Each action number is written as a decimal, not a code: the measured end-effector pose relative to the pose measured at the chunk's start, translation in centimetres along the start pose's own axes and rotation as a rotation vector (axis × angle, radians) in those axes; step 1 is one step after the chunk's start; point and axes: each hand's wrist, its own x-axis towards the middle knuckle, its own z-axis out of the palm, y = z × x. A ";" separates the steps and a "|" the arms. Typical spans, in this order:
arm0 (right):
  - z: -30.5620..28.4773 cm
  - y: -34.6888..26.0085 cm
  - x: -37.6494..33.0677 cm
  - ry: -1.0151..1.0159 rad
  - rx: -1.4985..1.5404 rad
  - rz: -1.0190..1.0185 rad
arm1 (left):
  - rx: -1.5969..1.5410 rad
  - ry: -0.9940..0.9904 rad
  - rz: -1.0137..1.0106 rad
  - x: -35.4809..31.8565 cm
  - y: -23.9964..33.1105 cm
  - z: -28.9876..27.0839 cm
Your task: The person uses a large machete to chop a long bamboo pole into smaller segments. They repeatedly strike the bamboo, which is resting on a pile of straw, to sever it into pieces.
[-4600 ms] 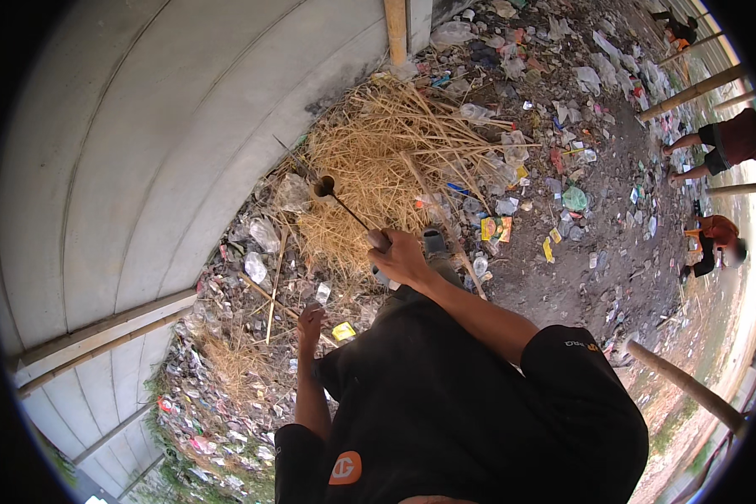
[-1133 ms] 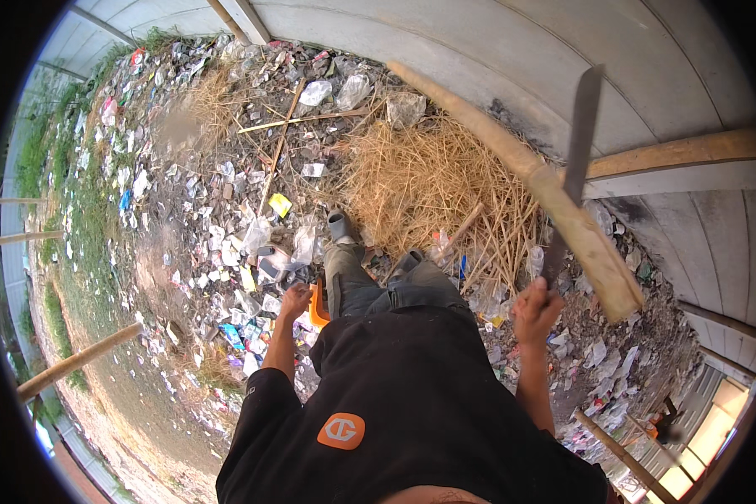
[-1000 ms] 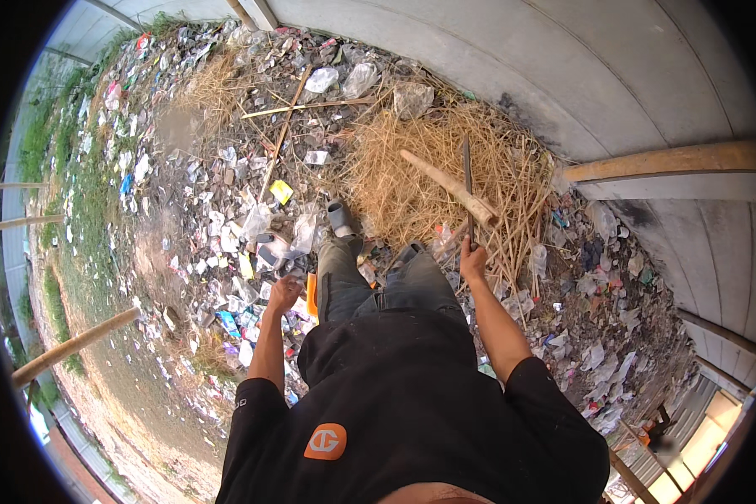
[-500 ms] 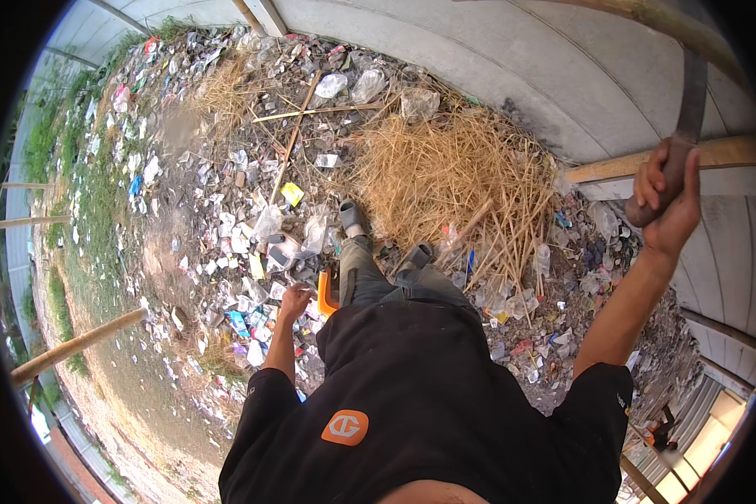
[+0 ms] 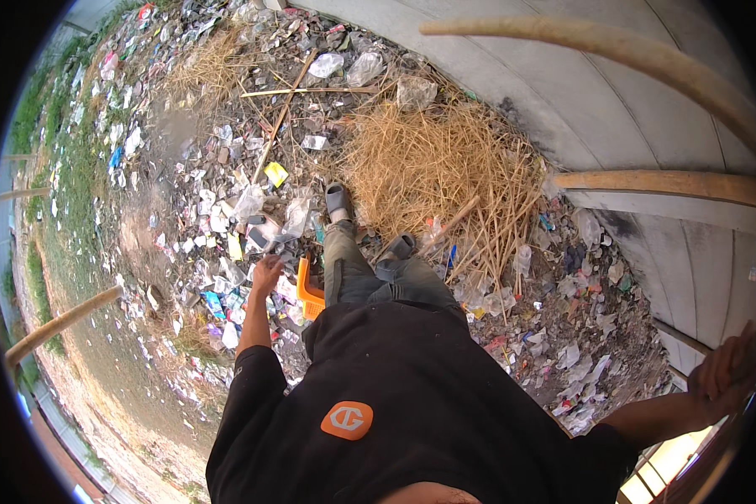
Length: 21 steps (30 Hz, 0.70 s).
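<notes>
The right hand (image 5: 731, 370) is flung out to the picture's far right rim, its grip curled round what may be a tool handle, though the dark edge cuts it off and I cannot tell for sure. The left hand (image 5: 266, 273) hangs loose and half open with nothing in it, just beside an orange plastic piece (image 5: 308, 294) on the littered ground (image 5: 185, 210). Ahead of the feet a straw heap (image 5: 433, 168) lies against the grey wall (image 5: 613, 118), with a pole (image 5: 613, 50) arching above; open room lies only leftward, over the rubbish.
</notes>
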 end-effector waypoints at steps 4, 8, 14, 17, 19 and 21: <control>-0.6 39.5 12.7 0.477 -0.323 0.480 | 0.206 0.041 -0.113 -7.0 -6.7 -3.5; -2.7 60.5 24.3 0.295 -0.648 0.352 | 0.212 0.082 -0.229 -15.8 -12.5 -7.3; -1.0 36.9 30.0 0.356 -0.444 0.267 | -0.122 0.233 -0.372 -19.8 -15.7 -5.2; 0.2 22.9 25.7 0.350 -0.315 -0.020 | -0.233 0.157 -0.406 -16.4 -16.8 -0.9; 3.7 13.5 22.5 0.341 -0.189 -0.193 | -0.081 -0.002 -0.451 -13.6 -13.8 1.5; 3.3 4.4 17.8 0.238 -0.209 -0.396 | -0.068 -0.102 -0.436 -8.9 -10.2 3.7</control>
